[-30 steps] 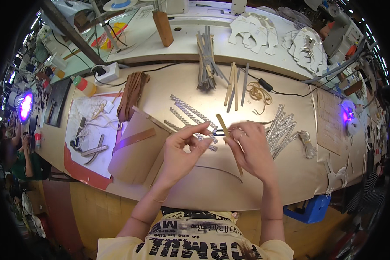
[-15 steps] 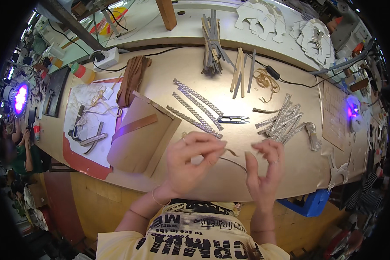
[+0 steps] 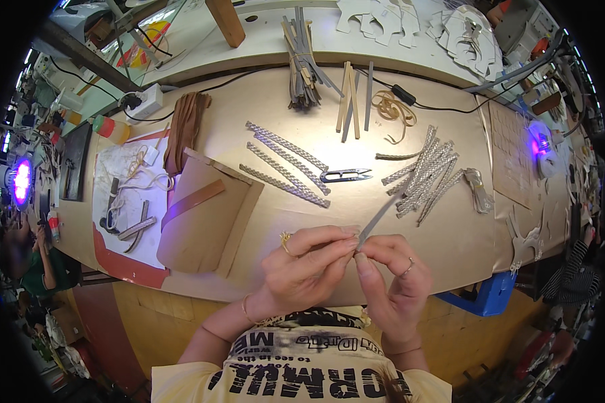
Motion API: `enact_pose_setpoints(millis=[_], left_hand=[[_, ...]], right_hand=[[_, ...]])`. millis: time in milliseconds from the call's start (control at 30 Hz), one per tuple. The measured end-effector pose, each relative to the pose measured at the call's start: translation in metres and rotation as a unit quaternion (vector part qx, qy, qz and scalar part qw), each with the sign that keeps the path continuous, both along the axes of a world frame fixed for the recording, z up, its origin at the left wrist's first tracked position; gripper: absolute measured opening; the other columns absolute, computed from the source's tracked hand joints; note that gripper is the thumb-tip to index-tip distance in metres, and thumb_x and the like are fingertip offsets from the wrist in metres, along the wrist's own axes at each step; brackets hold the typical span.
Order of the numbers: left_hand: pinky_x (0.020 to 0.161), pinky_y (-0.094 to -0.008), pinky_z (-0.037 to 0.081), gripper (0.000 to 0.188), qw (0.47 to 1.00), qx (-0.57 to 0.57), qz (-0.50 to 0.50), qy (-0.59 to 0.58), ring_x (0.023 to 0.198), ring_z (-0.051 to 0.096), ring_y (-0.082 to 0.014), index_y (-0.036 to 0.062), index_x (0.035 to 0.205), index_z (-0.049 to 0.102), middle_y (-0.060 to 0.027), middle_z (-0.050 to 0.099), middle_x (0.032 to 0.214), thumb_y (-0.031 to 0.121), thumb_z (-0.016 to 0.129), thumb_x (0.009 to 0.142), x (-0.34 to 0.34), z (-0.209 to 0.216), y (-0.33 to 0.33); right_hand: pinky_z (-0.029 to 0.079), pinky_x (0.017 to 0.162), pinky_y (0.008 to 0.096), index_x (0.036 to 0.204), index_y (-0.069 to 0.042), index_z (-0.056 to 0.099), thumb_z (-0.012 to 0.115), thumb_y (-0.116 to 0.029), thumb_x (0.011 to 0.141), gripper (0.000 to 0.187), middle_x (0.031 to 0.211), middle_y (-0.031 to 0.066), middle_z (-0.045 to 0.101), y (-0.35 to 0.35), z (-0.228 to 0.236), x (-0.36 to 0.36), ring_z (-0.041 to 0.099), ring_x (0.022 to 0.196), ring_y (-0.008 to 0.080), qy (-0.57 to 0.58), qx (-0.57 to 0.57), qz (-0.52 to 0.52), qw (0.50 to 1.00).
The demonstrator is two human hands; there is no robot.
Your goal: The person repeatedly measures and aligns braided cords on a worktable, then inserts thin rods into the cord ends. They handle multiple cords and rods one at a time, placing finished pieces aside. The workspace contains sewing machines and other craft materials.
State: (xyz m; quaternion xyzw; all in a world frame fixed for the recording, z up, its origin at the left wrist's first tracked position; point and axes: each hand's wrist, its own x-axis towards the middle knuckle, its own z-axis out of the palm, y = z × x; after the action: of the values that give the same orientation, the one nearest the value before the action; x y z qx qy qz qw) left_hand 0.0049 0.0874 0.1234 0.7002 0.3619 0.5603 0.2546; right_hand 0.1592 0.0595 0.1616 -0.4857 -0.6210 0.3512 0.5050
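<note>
Close to the table's near edge, my left hand [image 3: 310, 263] and my right hand [image 3: 398, 277] meet fingertip to fingertip. Both are closed in a pinch on one end of a narrow grey strip [image 3: 379, 220]. From the fingers the strip slants up and to the right, toward a pile of braided straps [image 3: 423, 176]. The fingertips hide its lower end. Beyond my hands lie small thread snips [image 3: 346, 175], with several braided straps [image 3: 286, 166] spread out to their left.
Farther back stand a tied bundle of grey strips [image 3: 304, 70], loose tan strips [image 3: 348, 101] and a curled tan cord [image 3: 394, 111]. On the left are a curved brown board [image 3: 205, 221], a brown strap bundle [image 3: 185, 131] and a glue jar [image 3: 111, 129]. A blue crate [image 3: 480, 299] is below the table edge.
My hands were apart with the strip sagging between them; now their fingertips have come together. The strip has swung to point up and right. The whole view has shifted slightly.
</note>
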Motion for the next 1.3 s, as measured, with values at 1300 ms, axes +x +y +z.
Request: enact_pose_setpoints(millis=[1300], left_hand=[[0.070,-0.0297,0.057,0.016,0.996,-0.043,0.029,0.076,0.080,0.070,-0.0234,-0.0032,0.100,0.072,-0.0133,0.070,0.098,-0.003,0.070,0.084,0.003,0.014,0.007]], right_hand=[[0.043,0.078,0.0364,0.101,-0.006,0.064,0.069,-0.004,0.086,0.016,0.095,0.0069,0.066,0.011,-0.013,-0.006,0.063,0.082,0.0235,-0.204,0.069,-0.069,0.974]])
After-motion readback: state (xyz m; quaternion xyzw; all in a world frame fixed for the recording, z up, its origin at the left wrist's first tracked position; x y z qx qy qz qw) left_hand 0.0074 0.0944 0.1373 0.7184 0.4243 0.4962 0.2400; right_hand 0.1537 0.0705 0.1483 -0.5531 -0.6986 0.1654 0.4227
